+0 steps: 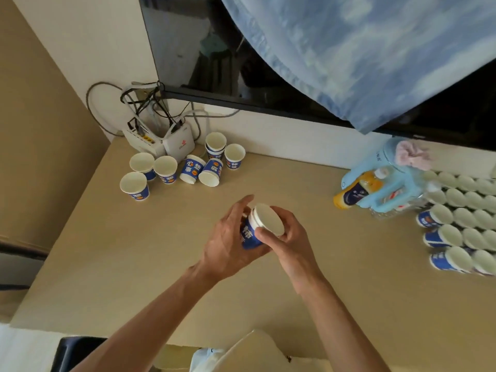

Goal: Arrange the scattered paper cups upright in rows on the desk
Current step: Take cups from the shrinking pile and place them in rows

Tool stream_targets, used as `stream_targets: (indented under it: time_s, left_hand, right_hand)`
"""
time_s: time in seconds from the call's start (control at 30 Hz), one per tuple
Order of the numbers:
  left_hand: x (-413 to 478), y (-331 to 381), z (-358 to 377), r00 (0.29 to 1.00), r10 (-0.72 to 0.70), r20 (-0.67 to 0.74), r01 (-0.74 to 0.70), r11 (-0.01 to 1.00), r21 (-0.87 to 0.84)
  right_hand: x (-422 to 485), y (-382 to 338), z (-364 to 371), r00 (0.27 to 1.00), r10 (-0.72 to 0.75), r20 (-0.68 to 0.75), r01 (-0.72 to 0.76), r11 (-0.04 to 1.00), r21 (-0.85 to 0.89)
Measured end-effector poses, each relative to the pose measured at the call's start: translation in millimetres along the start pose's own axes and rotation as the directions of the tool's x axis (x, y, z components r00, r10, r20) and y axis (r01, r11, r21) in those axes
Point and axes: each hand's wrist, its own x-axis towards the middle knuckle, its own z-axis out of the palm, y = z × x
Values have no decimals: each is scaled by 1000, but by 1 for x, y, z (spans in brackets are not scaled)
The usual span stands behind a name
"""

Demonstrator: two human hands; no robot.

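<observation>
Cup in hand: we hold one paper cup [264, 220] above the middle of the desk [295, 181], its mouth tilted toward the far right. Left hand [228, 237] wraps the blue wall from the left, fingers curled round it; right hand [291, 237] pinches the rim, thumb on the near edge. A second rim seems to show just behind the first, so this may be two nested cups; we cannot tell for sure. Loose cups [166, 170] remain at the far left beside the router [177, 143]: several upright, two tipped over, one short stack. Finished rows [456, 224] stand at the right edge, just beyond a yellow bottle [357, 190] lying against something pale blue. Risks, as we judge them: the rim pinch could crease the thin paper and leave a cup that rocks when set down. If the cups are nested, a hard pull could pop them apart and send one skidding. The carry to the right passes near the bottle and the tightly packed rows, where one brush of a forearm could topple neighbours in a chain.
</observation>
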Motion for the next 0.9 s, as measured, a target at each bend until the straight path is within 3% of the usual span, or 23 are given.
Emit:
stream_targets:
  time_s: [0.13,0.33,0.63,0.9]
  left_hand:
    - [-4,18,26,996,-85,30,86,996,-11]
    - [-16,51,63,995,-82,51,82,997,15]
    - [-66,126,143,991,-53,125,75,981,-179]
    - [-105,203,268,989,-39,141,66,979,-193]
  right_hand:
    - [-15,-2,-25,998,-31,-56,34,997,62]
    - [-39,-3,-83,969,-97,-225,156,953,261]
    - [-108,13,-219,904,-99,-415,297,844,446]
    - [-191,66,-348,808,-65,-586,318,885,340]
